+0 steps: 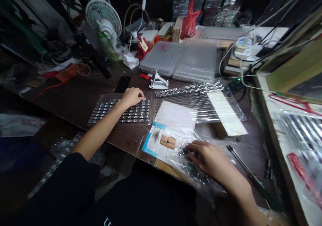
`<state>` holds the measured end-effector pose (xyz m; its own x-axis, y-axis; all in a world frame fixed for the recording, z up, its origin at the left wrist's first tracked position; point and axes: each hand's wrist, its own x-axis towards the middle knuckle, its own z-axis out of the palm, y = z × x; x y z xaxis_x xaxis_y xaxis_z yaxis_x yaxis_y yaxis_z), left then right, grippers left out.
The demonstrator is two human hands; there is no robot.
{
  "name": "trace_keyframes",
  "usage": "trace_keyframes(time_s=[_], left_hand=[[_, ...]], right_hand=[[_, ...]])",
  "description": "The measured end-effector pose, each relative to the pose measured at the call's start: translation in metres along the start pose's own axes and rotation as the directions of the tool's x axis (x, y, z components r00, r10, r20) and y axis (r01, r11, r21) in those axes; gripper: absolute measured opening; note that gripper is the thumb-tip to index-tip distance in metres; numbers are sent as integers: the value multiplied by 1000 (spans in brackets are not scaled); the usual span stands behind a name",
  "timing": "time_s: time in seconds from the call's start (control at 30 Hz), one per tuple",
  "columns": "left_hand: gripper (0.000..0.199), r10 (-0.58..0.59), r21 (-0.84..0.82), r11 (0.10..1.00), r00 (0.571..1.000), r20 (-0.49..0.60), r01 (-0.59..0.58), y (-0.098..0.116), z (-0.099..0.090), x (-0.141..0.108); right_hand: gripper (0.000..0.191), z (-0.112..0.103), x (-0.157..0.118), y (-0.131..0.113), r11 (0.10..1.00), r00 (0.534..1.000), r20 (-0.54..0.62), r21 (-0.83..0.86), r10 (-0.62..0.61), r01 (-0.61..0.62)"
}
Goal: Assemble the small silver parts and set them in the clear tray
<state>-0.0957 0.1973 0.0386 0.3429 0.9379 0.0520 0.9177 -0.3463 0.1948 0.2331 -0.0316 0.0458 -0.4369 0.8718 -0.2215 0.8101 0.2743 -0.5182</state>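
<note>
At the near edge, a dark shirt (143,192) bears a pale mark like a "U"; the rest is cut off or too unclear to read. At near right, the right hand (207,153) curls its fingers down at a pile of small metal parts (183,151) on clear plastic film (201,179); the fingertips are partly hidden, so I cannot tell whether they grip a part. Right of this hand lies a long-shafted tool (241,162), its dark green handle blurred. Just left of the pile, a tan block (168,142) sits on a white, blue-edged sheet (154,145).

At far left, a white bag (22,125) carries reddish lettering, too smeared to read. Near the middle, the left hand (132,97) bends over the far side of a clear tray (151,113) lined with rows of metal pieces (136,115); its fingers are bent, but whether they pinch a piece cannot be told. The forearm hides part of the rows.

Farther off stand a white stand (159,82), large translucent trays (195,61) with indistinct contents, a red plastic bag (190,21) and a fan (103,17).
</note>
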Motion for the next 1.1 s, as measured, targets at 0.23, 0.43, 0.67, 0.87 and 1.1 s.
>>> trace_keyframes(time_s=[0.23, 0.43, 0.67, 0.87, 1.1], left_hand=[[20, 143, 100, 984, 989, 38, -146, 51, -12, 16], [21, 396, -125, 905, 913, -103, -407, 161, 8, 52], [13, 464, -88, 869, 864, -197, -487, 229, 42, 91], [10, 418, -379, 791, 877, -238, -480, 219, 33, 67], [10, 343, -599, 712, 926, -157, -366, 164, 3, -76]], right_hand=[[16, 2, 1, -16, 994, 997, 70, -105, 41, -34], [21, 11, 4, -12, 996, 999, 44, -92, 10, -6], [16, 7, 2, -8, 999, 998, -42, 26, -37, 38], [18, 7, 5, 0, 973, 971, -218, 182, -100, 141], [17, 7, 6, -3, 954, 937, -344, 260, -53, 149]])
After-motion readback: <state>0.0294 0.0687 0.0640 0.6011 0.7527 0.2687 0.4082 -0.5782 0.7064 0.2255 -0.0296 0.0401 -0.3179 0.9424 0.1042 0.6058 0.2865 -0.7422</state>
